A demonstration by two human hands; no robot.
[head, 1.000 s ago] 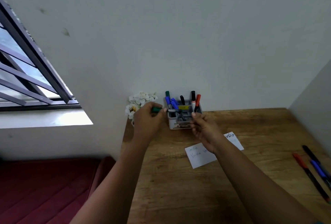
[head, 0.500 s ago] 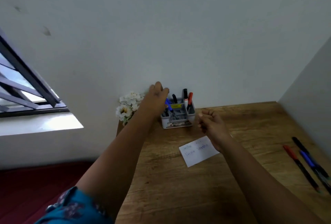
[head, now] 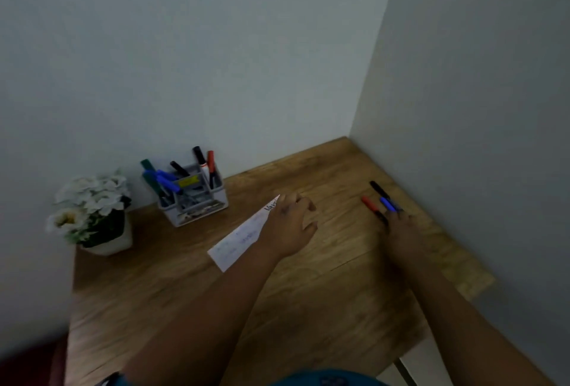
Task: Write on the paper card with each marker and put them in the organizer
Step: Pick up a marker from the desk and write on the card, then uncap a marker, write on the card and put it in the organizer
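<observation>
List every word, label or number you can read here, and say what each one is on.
Paper card: faint handwritten lines, plus dark writing at its far corner, all too blurred to read.
Organizer: yellow label and printed front strip, both too small to read.
Nothing else is legible.

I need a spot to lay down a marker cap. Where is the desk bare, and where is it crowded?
Bare wood lies between the organizer and the right-hand wall, behind both hands, and between the paper card and the near edge. It is crowded at the loose markers under the right hand, and around the flower pot.
</observation>
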